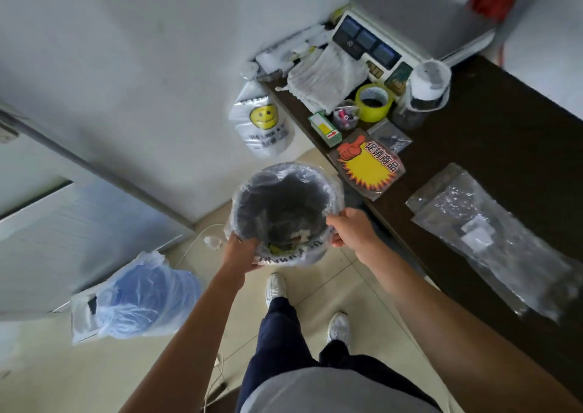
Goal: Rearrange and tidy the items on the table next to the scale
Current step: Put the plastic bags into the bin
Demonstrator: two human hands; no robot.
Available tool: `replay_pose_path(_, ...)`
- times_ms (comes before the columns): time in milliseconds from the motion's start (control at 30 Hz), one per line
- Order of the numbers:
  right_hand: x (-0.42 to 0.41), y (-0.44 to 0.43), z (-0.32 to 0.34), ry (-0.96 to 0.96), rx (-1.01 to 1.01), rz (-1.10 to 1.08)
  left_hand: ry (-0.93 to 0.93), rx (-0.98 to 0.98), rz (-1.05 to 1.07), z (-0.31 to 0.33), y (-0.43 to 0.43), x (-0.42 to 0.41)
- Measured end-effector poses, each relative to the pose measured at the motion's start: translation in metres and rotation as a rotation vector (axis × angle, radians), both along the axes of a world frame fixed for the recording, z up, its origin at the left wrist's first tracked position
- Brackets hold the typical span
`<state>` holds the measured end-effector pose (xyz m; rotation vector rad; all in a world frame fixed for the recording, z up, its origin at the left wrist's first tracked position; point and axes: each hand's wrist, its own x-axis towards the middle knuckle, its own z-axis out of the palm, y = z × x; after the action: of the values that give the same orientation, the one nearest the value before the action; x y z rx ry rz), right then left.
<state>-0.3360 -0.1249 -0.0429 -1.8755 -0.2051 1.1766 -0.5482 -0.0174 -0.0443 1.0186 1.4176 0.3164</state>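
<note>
Gripping lined bin (285,214) rim, both hands (241,250); dark table (492,147) beside, tiled floor (331,283).

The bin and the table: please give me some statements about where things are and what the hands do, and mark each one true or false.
1. Both hands hold the lined bin at its rim, the left hand on the near side and the right hand on the side towards the table. True.
2. The bin is empty. False: some scraps lie at its bottom.
3. The yellow tape roll lies on the table in front of the scale. True.
4. The smiley-face bag lies on top of the scale. False: it hangs beside the table edge, by the wall.
5. The promotional sign is on the floor. False: it lies at the table's edge.
</note>
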Motion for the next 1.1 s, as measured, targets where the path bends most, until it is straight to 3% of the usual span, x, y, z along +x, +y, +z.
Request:
replay_pose_path(333,0.018,-0.081,-0.004,-0.004,-0.142,0.132,0.171,-0.004,-0.269,0.020,-0.034,0.027)
replay_pose_path(767,0.028,-0.111,0.023,-0.351,-0.305,-0.025,0.277,0.114,-0.704,0.023,-0.006,0.074)
replay_pose_path(867,0.025,-0.112,0.027,-0.389,-0.295,-0.023,0.379,0.154,-0.797,0.029,-0.001,0.092)
replay_pose_path(1100,0.016,-0.118,0.029,-0.392,-0.277,-0.104,0.398,0.191,-0.908,0.045,0.011,0.112)
